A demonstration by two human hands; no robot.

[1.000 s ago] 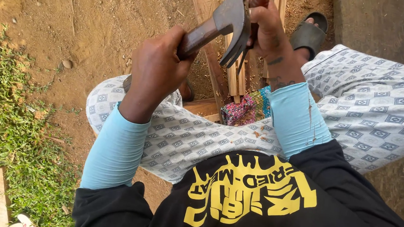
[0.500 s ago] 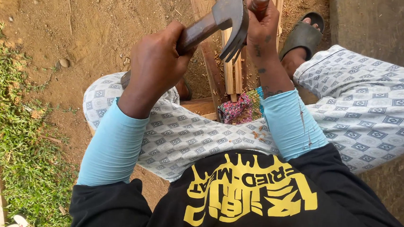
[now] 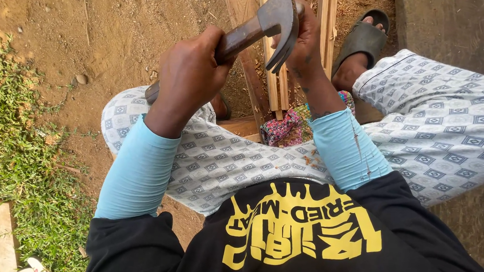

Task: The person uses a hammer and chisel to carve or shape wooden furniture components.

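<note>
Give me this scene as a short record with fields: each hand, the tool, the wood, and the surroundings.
Left hand: wrapped around the hammer's handle, above the left knee.
Right hand: up by the hammer head, on the wooden strips; what the fingers pinch is hidden.
Hammer: claw type, dark metal head, worn handle, tilted, claw pointing down.
Wooden strips: thin pale slats standing between the knees.
Cloth: colourful woven piece at the slats' base.
Sandal: grey, on the foot.
Ground: bare dirt, with grass alongside.

We see a sandal on bare dirt. Left of the dirt lies grass, with a pale plank in it. A colourful cloth sits below the sandal.
</note>
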